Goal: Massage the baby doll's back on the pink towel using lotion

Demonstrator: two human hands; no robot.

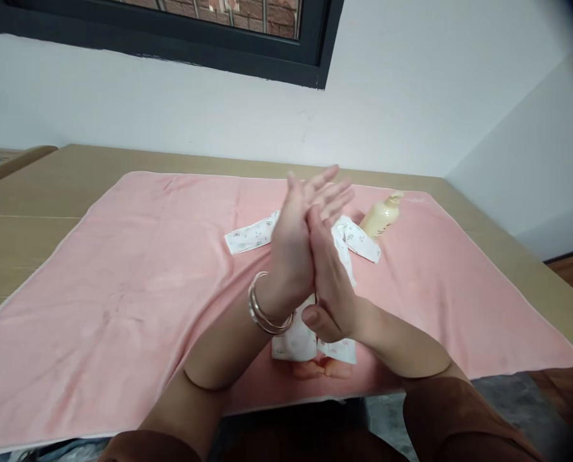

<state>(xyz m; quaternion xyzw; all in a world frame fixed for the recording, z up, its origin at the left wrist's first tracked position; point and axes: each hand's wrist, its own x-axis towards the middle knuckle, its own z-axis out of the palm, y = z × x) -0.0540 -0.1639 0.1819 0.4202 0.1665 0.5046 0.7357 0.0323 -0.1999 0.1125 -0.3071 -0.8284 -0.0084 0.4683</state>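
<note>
My left hand (290, 250), with bangles (262, 308) on its wrist, is pressed palm to palm against my right hand (333, 282). The fingers of both are stretched out, and those of the left are slightly blurred. Below them lies what looks like a doll in white printed clothes (293, 340), its small feet (323, 369) toward me. One sleeve (251, 237) reaches left, the other (362, 244) right. My hands cover its middle and head area. A pale yellow pump bottle (382, 215) lies tilted just beyond the right sleeve.
A pink blanket (122, 269) with some creases covers much of the wooden table (498, 256). Behind the table rises a white wall (392, 96) with a dark-framed window (286, 54). A curved wooden edge (21, 163) shows at the far left.
</note>
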